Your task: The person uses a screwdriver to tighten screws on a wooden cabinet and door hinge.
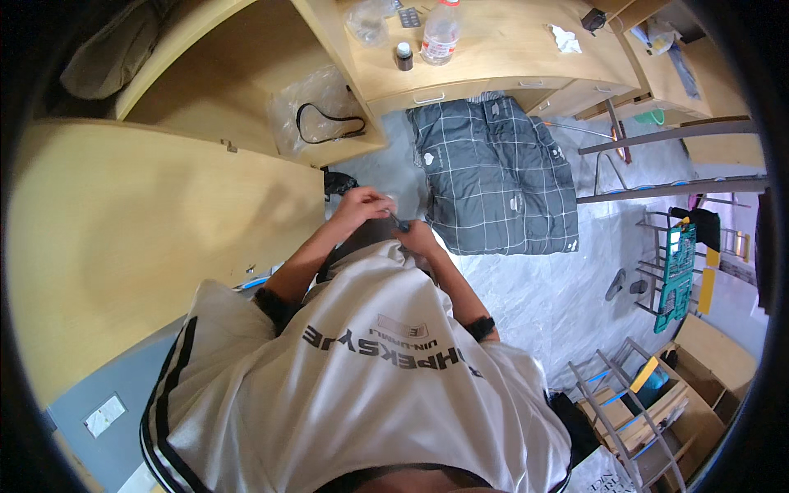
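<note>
My right hand [420,239] is closed around the dark handle of a small screwdriver [402,225]. Its thin metal shaft points up and left to my left hand [365,206]. The fingertips of that hand pinch together at the shaft's tip; whether a small part sits between them is too fine to tell. Both hands are held in front of my waist, above the grey floor. Close to my left hand stands an open wooden cabinet door [179,246]. A folded dark checked quilt [499,179] lies just beyond my right hand.
An open cabinet [203,80] holds clear plastic and a black strap [330,126]. On the wooden desk [493,61] stand a plastic bottle [440,34] and a small dark bottle [404,57]. To the right are metal ladders [672,187], an open green tool case [677,271] and slippers [615,285].
</note>
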A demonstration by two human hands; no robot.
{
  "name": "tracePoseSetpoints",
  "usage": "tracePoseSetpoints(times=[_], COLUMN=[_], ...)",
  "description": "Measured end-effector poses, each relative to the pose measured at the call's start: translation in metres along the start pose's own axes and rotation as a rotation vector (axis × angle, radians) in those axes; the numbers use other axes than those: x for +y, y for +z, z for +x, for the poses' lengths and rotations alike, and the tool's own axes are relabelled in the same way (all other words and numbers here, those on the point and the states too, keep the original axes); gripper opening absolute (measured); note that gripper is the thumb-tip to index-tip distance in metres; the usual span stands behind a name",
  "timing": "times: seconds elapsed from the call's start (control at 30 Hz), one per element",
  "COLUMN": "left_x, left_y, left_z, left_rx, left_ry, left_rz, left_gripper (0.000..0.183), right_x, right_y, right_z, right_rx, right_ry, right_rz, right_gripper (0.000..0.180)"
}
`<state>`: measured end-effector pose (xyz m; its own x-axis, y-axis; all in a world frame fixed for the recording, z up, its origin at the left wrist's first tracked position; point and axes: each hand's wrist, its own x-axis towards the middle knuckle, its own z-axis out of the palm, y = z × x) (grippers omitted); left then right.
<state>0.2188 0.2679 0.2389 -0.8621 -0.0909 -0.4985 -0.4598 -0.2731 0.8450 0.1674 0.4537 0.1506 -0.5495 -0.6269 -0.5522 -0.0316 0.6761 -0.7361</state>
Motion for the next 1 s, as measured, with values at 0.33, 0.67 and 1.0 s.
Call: tracePoseSetpoints(times=[0.33, 0.67, 1.0], left_x=[0.0, 0.029, -0.006], left_y=[0.003, 0.022, 0.086], left_z=[0.187, 0.329, 0.41], left_rx=[0.078, 0.201, 0.545], left_ry=[-0.171, -0.257, -0.103], left_rz=[0.196, 0.37, 0.552], left_gripper=[0.026, 0.02, 0.033], right_x=[0.137, 0.144, 0.157], right_y=[-0.083, -0.217, -0.367], right_z=[-0.033, -0.03, 0.027], right_rx=[0.474, 0.885, 0.73], right_ry=[0.345, 0.613, 0.503], right_rz=[0.425, 1.099, 1.049], right_gripper=[0.019, 0.032, 0.036])
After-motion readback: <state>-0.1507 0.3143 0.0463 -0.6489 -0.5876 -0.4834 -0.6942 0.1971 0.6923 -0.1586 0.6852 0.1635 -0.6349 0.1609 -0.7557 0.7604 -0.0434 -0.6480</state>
